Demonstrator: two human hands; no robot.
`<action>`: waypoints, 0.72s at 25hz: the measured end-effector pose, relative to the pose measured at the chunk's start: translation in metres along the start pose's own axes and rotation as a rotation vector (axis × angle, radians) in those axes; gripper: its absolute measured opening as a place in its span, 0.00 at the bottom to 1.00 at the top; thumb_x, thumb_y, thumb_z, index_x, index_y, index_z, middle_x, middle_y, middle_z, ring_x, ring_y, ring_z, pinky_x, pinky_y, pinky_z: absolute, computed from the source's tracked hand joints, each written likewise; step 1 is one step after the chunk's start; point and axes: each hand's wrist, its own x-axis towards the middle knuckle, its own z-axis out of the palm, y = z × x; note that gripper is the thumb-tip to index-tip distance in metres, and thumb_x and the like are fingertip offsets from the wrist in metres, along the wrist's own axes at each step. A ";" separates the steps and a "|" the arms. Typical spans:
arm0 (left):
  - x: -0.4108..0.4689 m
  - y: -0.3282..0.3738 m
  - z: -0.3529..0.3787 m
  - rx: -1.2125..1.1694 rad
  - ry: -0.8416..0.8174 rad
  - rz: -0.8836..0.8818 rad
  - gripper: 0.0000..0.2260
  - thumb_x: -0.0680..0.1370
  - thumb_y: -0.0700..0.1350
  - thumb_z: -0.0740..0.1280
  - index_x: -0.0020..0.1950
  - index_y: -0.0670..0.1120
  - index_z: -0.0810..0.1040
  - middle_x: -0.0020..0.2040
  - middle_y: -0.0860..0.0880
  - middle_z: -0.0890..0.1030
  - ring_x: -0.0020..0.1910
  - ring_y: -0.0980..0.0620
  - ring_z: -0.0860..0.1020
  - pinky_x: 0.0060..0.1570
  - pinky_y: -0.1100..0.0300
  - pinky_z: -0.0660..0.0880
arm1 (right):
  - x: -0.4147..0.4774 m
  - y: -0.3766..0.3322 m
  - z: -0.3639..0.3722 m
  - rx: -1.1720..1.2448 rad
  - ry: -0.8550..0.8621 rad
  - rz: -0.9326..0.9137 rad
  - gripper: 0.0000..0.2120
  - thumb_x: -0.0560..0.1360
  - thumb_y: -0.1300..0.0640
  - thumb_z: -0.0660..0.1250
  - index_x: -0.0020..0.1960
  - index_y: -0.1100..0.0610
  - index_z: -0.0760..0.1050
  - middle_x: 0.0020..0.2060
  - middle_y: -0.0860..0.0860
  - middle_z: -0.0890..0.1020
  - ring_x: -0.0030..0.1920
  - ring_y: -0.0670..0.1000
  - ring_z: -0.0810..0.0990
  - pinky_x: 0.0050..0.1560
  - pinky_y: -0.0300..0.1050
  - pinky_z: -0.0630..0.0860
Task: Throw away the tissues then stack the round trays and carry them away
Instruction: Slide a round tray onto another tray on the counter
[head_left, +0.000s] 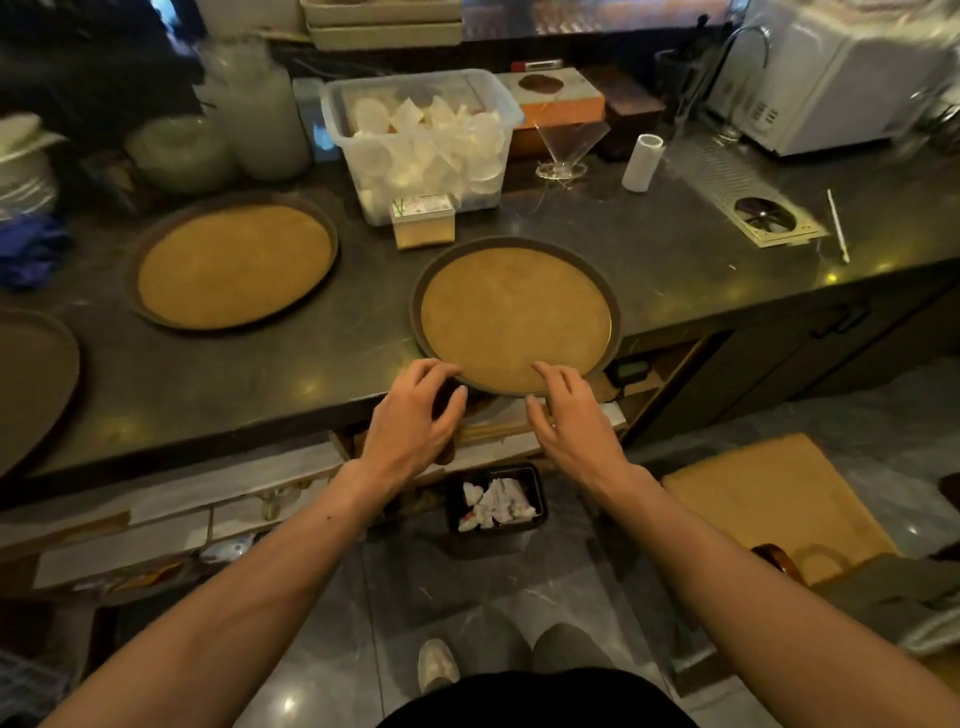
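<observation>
A round tray (514, 317) with a dark rim and tan cork lining sits at the counter's front edge, its near rim overhanging slightly. My left hand (413, 415) hovers at the tray's near left rim, fingers spread, holding nothing. My right hand (569, 415) rests its fingertips on the near rim at the right, fingers apart. A second round tray (234, 265) lies further left on the counter. Part of a third tray (31, 379) shows at the far left edge. Crumpled white tissues (496, 504) lie in a black bin (537, 491) on the floor below.
Behind the trays stand a clear plastic tub (421, 140) of cups and lids, a small tan box (423, 221), a glass funnel stand (566, 150) and a white cylinder (643, 162). A metal drain grid (748, 202) and microwave (836, 78) are at right. A tan mat (774, 499) lies on the floor.
</observation>
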 end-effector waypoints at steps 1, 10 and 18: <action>0.006 0.000 0.001 0.011 0.002 0.014 0.15 0.79 0.53 0.62 0.63 0.50 0.75 0.61 0.50 0.76 0.59 0.54 0.74 0.54 0.61 0.72 | 0.007 0.001 -0.001 -0.002 0.017 0.003 0.23 0.80 0.50 0.59 0.72 0.56 0.65 0.64 0.53 0.71 0.62 0.53 0.73 0.60 0.53 0.75; 0.080 -0.007 0.035 0.101 0.022 -0.159 0.20 0.77 0.61 0.61 0.66 0.57 0.71 0.64 0.52 0.72 0.61 0.53 0.72 0.54 0.53 0.74 | 0.093 0.069 -0.025 -0.084 -0.002 0.059 0.28 0.78 0.46 0.62 0.74 0.53 0.60 0.67 0.56 0.68 0.65 0.56 0.70 0.60 0.51 0.74; 0.127 -0.013 0.060 0.199 0.057 -0.438 0.24 0.76 0.62 0.63 0.69 0.55 0.67 0.69 0.46 0.67 0.66 0.45 0.68 0.59 0.46 0.72 | 0.160 0.146 -0.046 -0.192 -0.106 0.121 0.33 0.76 0.42 0.62 0.75 0.53 0.56 0.71 0.61 0.64 0.69 0.62 0.65 0.65 0.59 0.70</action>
